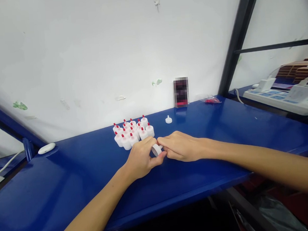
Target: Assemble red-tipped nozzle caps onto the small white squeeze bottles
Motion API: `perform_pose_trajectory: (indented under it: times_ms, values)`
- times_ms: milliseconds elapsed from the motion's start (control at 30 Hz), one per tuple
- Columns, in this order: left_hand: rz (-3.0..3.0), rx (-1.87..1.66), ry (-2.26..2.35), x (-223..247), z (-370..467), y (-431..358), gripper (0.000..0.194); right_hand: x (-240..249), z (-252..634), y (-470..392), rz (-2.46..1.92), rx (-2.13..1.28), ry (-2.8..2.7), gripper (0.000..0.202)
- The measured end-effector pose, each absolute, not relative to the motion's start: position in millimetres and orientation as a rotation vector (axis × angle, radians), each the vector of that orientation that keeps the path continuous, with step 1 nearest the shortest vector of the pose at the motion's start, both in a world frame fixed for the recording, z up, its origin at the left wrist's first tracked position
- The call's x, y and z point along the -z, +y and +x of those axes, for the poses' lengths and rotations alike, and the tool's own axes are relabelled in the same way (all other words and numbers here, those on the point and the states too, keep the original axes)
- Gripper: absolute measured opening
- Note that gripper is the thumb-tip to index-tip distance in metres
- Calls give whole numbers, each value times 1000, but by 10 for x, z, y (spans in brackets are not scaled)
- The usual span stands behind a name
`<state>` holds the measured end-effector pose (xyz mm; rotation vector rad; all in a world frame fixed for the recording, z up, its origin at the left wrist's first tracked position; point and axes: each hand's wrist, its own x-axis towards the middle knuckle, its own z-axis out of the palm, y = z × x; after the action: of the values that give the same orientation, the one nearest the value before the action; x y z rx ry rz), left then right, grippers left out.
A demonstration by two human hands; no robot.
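Observation:
Near the middle of the blue table, my left hand [142, 158] is closed around a white round cap [156, 149], which lies on its side between thumb and fingers. My right hand [178, 147] meets it from the right, its fingers pinched at the cap's narrow tip; whether a small part is between them is hidden. Just behind my left hand stands a cluster of several white bottles [126, 142] with red tips. A loose white cap with a bare nozzle [168, 119] sits upright behind my right hand.
A phone-like dark object [181, 92] leans on the wall. A clear bag with red pieces [212, 100] lies at the back right of the blue table [201, 182]. A white oval case [47, 148] is at left, a power strip [282, 101] at far right.

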<state>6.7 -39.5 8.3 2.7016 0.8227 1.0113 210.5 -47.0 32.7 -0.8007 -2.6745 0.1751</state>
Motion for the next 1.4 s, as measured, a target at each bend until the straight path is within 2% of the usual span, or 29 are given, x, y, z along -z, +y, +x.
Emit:
perform_pose_trajectory:
  times_ms: [167, 433, 767, 967, 1100, 1200, 1400]
  values:
    - [2976, -919, 816, -96, -11, -342, 37, -329, 2141, -476, -813, -203, -2695, 12]
    - [3416, -869, 677, -199, -77, -318, 29, -337, 2184, -441, -669, -573, -2588, 24]
    - [3299, -855, 788, -150, -98, -326, 35, -256, 2172, -415, -725, -248, -2658, 12]
    - [3335, -934, 747, -163, -39, -361, 21, -242, 2109, -458, -891, -172, -2616, 9]
    - [3311, -1015, 750, -154, 27, -386, 7, -280, 2055, -518, -933, -275, -2632, 12]
    - [3243, -1013, 723, -160, 50, -400, 7, -302, 2031, -554, -957, -274, -2642, 10]
    - [3054, -948, 734, -165, 53, -414, 11, -257, 2038, -528, -1041, 7, -2712, 10]
